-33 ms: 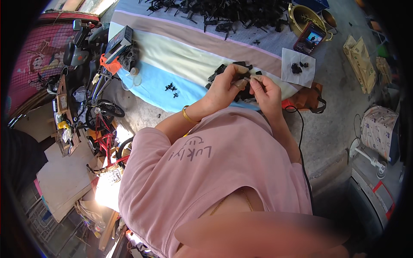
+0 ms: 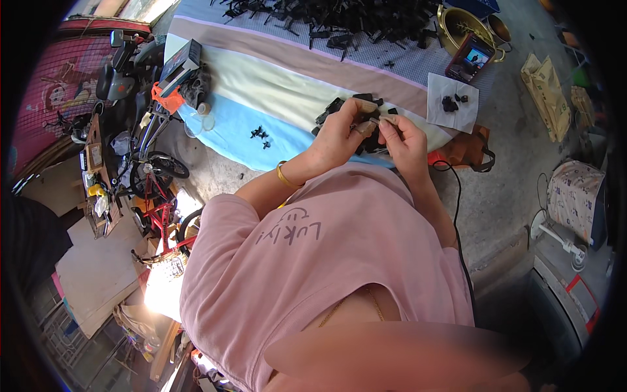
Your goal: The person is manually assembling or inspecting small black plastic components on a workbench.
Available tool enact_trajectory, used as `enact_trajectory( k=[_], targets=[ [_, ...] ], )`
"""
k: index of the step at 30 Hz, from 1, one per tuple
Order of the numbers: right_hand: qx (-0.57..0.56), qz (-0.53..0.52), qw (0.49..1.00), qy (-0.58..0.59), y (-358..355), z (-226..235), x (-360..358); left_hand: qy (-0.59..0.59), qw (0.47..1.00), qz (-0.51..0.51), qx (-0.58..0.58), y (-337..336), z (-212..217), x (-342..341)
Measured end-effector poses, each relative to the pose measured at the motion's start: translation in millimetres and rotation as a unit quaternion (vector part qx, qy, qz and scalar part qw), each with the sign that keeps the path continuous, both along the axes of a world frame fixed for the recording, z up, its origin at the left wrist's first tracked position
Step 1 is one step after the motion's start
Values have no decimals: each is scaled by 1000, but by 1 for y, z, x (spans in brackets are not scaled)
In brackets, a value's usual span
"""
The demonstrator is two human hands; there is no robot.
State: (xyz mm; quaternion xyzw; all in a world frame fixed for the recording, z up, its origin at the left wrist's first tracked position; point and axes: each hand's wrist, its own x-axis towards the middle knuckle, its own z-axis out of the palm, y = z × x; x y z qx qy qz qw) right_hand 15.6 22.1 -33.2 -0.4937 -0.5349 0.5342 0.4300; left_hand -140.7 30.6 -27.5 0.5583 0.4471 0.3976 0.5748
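Note:
My left hand [image 2: 334,136] and my right hand [image 2: 407,139] meet over the near edge of a cloth-covered table [image 2: 261,85]. The fingers of both are closed, with the fingertips almost touching; pale coverings show on some of them. Whatever is pinched there is too small and too hidden to name. Around and under the fingers lie black plastic parts [image 2: 330,110], partly blocked from sight by my hands. Farther left on the blue stripe sits a small cluster of black pieces [image 2: 261,136]. Right of my right hand, a white sheet [image 2: 445,87] carries a few black bits [image 2: 450,104].
A large heap of black parts [image 2: 366,23] covers the table's far side. A brass-coloured pot [image 2: 448,27] and a propped phone [image 2: 471,59] stand at the far right. An orange-brown bag [image 2: 461,151] and a black cable [image 2: 458,215] are close on my right. Bicycles [image 2: 160,212] stand left.

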Motion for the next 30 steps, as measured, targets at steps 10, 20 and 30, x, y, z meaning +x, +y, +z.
enact_trajectory(
  k=[10, 20, 30],
  targets=[
    [-131, 48, 987, 82, 4, 1, 7, 117, 976, 56, 174, -2, 5, 3],
    [10, 5, 999, 51, 3, -3, 10, -209, 956, 88, -186, 14, 13, -1],
    [178, -50, 981, 59, -3, 11, 9, -368, 869, -39, -329, 10, 11, -8]
  ],
)
